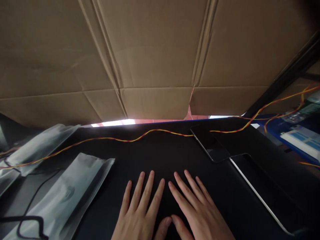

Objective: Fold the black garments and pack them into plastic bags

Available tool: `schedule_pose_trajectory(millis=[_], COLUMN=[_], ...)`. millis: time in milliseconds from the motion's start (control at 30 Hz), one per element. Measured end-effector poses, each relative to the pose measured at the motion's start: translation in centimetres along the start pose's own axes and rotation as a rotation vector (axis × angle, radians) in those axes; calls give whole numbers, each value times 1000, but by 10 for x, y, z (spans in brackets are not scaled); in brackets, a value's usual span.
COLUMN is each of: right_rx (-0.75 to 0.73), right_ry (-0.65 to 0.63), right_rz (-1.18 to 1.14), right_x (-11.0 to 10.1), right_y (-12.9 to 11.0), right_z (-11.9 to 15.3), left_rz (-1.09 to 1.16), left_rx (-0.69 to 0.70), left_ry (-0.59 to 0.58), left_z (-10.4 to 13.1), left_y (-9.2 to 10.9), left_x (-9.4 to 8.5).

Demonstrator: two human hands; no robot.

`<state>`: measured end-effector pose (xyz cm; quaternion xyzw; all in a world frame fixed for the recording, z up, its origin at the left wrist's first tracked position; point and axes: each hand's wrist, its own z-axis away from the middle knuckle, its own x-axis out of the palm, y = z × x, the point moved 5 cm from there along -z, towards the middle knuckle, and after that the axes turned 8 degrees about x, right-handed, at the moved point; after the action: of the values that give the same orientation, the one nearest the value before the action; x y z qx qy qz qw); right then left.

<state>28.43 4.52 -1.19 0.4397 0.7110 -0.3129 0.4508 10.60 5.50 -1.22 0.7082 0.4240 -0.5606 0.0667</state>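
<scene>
My left hand (140, 210) lies palm down on the black table surface (145, 150) with its fingers spread and nothing held. Beside it, my right hand (197, 206) rests flat in the same way, fingers apart. The two thumbs meet or nearly meet at the bottom centre. Right of my right hand lies a large dark tablet-like device (270, 190) with a light edge. A smaller dark phone-like device (211, 143) sits above it, close to its upper corner. Left of my left hand is a frosted plastic bag (67, 193), its contents unclear.
Cardboard (155, 53) stands across the back. A twisted red-yellow wire (155, 130) crosses the table. Another frosted bag (40, 146) lies at left, with a black cable (32, 218) near the front. A blue shelf (272, 133) holds a white-and-blue box (302, 140) at right.
</scene>
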Motion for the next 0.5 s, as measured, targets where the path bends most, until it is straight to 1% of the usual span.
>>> schedule_pose_trajectory(millis=[133, 267, 400, 500], right_rx=[-63, -95, -98, -64], right_ry=[71, 109, 107, 62], right_rz=[63, 70, 101, 82], right_x=[11, 18, 16, 13], right_y=[5, 9, 7, 5], right_z=[2, 3, 4, 6], left_rz=[-29, -44, -42, -31], left_rx=[-33, -39, -46, -50], left_ry=[76, 116, 102, 94], left_z=[1, 4, 6, 7], left_y=[-4, -5, -4, -3], left_x=[4, 8, 8, 7])
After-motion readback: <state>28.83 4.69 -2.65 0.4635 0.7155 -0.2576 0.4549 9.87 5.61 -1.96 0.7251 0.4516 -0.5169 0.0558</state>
